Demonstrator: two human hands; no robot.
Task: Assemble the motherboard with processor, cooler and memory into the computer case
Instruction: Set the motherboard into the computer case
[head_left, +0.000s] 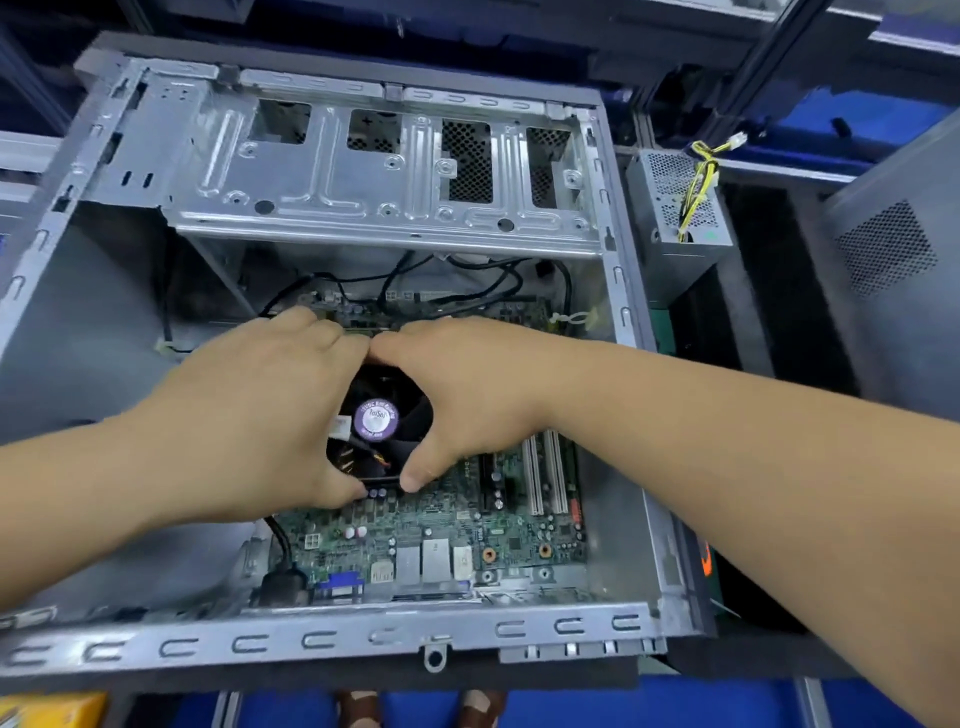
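At the near edge runs the grey sheet-metal rim of the open computer case (332, 642), stamped with a row of C-shaped slots, and the case lies on its side with its interior facing up. Just beyond that rim, inside the case, sits the green motherboard (441, 525), its blue video port and silver rear connectors lined along the near side and two white expansion slots standing toward the right. A thick black cable (280, 545) curls down at the board's near left corner. Over the middle of the board, both hands clamp the round black cooler fan with a purple centre label (375, 418): the left hand (249, 415) wraps its left side with the thumb on the near edge, and the right hand (467, 400) curls round its right side, thumb also pressed at the near edge, fingertips of both meeting at the far side. Farther in, thin black wires trail along the board's far edge beneath a silver perforated drive cage (384, 171). Outside the case, far right, stands a grey metal power supply with yellow and black wires (680, 208).
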